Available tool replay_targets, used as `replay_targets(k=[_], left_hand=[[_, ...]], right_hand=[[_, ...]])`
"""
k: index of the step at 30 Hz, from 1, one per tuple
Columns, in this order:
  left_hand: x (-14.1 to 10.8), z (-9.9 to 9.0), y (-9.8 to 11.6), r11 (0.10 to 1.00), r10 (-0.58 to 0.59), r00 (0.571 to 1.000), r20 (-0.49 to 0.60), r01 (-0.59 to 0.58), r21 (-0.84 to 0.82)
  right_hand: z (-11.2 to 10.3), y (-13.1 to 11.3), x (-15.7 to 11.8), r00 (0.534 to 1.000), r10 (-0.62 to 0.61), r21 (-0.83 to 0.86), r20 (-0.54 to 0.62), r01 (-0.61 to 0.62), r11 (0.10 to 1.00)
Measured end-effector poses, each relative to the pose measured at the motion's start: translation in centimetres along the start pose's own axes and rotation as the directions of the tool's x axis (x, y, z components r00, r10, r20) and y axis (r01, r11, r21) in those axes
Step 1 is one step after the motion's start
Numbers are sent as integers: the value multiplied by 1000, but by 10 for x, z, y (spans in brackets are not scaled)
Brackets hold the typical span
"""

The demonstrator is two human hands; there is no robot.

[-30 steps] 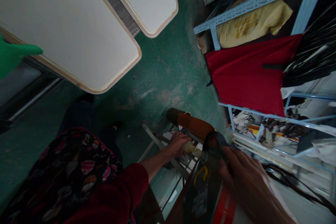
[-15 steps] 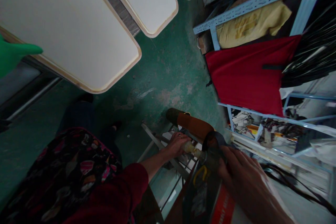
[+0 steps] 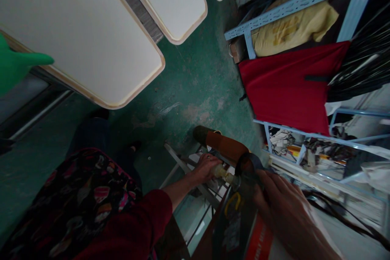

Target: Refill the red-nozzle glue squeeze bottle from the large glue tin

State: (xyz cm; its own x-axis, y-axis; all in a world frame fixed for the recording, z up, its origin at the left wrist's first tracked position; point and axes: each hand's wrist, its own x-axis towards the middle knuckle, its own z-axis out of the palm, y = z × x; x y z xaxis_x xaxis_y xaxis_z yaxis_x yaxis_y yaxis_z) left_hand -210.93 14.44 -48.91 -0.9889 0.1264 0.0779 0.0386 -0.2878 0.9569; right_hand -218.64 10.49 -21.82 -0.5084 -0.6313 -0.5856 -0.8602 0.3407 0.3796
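My left hand (image 3: 209, 167), at the end of a red sleeve, has its fingers curled round a pale, knobbly, translucent fitting (image 3: 224, 174). That fitting leads into a dark body (image 3: 234, 215) with a yellow hook-shaped mark and a red label (image 3: 258, 237) bearing white lettering. Over the upper edge of this body my right hand (image 3: 283, 207) is bent, thumb and fingers closed, but what lies in its grip is hidden in shadow. A dark looped band (image 3: 248, 163) touches its fingertips. Just beyond both hands lies a brown cylinder (image 3: 227, 144) with a dark end.
White boards (image 3: 91, 32) with pale rims stand upper left. A green-gloved hand (image 3: 21, 63) shows at the left edge. At right, a blue metal rack (image 3: 304, 2) holds a yellow sack (image 3: 292, 28), beside a red cloth (image 3: 292, 85). Grey metal legs (image 3: 176, 156) stand below my left hand.
The green-gloved hand has shifted slightly right and down. My two hands and the things they touch look the same.
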Motion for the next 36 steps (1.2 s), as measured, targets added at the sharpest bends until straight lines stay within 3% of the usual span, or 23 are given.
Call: replay_targets(k=[22, 36], left_hand=[[1, 1, -1, 1000, 18, 999, -29, -18, 0], [1, -2, 4, 1000, -11, 1000, 7, 12, -4]], right_hand=[[4, 5, -2, 1000, 7, 30, 3, -7, 1000], [4, 4, -3, 1000, -27, 8, -5, 27, 1000]])
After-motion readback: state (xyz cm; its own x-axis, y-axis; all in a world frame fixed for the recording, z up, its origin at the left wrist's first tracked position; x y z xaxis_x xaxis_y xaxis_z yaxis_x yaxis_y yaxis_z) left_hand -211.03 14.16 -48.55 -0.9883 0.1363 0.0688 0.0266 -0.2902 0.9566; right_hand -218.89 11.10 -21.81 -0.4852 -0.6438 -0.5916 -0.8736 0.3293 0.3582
